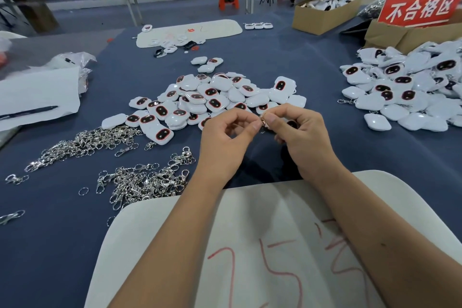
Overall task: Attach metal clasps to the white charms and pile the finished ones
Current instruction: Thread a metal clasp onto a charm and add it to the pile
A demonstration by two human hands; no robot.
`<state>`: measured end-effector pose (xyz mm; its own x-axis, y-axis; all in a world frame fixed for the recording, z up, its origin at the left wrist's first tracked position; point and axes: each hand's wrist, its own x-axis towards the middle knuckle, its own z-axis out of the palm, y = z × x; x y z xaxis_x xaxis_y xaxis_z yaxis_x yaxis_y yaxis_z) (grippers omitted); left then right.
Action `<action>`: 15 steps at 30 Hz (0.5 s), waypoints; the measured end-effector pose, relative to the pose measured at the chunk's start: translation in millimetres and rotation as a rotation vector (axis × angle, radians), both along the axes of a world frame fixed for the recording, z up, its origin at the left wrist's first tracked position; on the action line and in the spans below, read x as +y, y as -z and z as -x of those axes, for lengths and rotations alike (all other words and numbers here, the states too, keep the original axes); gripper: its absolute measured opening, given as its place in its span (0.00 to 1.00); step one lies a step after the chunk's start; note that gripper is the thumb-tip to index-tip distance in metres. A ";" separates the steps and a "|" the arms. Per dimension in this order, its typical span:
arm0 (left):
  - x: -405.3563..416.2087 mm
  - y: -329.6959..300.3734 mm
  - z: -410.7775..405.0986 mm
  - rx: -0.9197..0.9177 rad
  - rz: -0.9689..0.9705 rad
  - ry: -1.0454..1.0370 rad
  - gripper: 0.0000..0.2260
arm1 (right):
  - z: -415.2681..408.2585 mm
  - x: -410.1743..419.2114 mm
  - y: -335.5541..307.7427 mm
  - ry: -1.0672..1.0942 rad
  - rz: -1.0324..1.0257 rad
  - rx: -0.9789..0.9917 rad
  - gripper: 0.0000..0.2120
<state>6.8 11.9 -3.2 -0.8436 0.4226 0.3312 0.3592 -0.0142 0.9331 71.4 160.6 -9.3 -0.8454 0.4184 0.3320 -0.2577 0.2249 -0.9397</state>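
Note:
My left hand (226, 142) and my right hand (300, 132) meet over the blue table, both pinching a small metal ring (263, 119) between thumb and fingertips. A dark-faced charm (292, 123) is partly hidden inside my right palm. A heap of white charms (212, 97) with black, red-rimmed faces lies just beyond my hands. Loose metal clasps (145, 182) lie in a pile to the left, with a second clasp pile (82, 145) further left. At the right lies a big pile of charms with clasps (405, 87).
A white foam board (250, 245) with red writing sits under my forearms. White paper with a black pen (27, 112) is at the left. Cardboard boxes (322, 15) and a red sign (420, 7) stand at the back right. Another white board (190, 31) lies at the far end.

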 end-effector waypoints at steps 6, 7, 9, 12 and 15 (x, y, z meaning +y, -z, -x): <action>-0.3 -1.4 -1.8 0.006 -0.003 -0.041 0.04 | 0.3 -2.4 -0.5 0.038 -0.048 -0.005 0.05; -0.5 -1.7 -2.2 0.009 0.002 -0.045 0.04 | 0.0 -2.6 -0.5 0.043 -0.055 -0.008 0.05; -0.7 -1.9 -2.3 0.008 0.002 -0.045 0.04 | -0.1 -3.8 -0.9 0.050 -0.088 -0.018 0.05; -0.1 -1.3 -2.7 -0.013 0.010 -0.053 0.05 | 0.5 -6.6 -1.4 0.070 -0.127 -0.028 0.06; 0.9 0.4 -2.5 0.028 0.074 -0.047 0.06 | 1.2 -7.8 -1.6 0.119 -0.186 -0.017 0.06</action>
<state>9.3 12.8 -3.6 -0.8542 0.4068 0.3239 0.3835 0.0723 0.9207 70.2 152.9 -7.7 -0.8001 0.4480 0.3989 -0.2037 0.4226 -0.8831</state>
